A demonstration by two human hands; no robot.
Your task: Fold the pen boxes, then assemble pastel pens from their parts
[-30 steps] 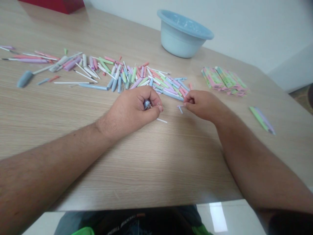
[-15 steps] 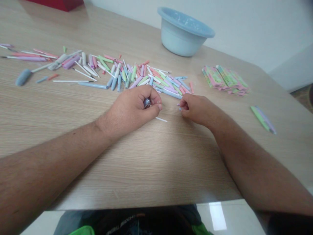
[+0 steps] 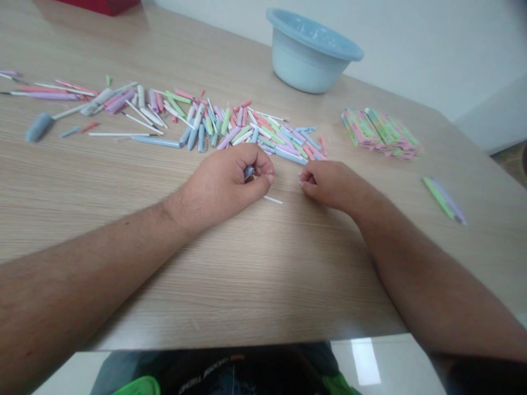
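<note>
Bluish shiny piece (image 3: 248, 173) held in the left hand (image 3: 233, 178)

I see the thumb and forefinger tips together, the piece tucked inside the curl, near the middle of the table (image 3: 288, 274). The right hand (image 3: 334, 185) curls a little apart from it, pale bits (image 3: 300, 174) showing at the fingertips; from my end I can't tell whether they're clamped. A thin white rod (image 3: 274, 199) lies beside the left thumb. Pastel pen parts (image 3: 225, 124) spread beyond toward the table's left edge. The blue basin (image 3: 307, 66) stands by the far edge.
</note>
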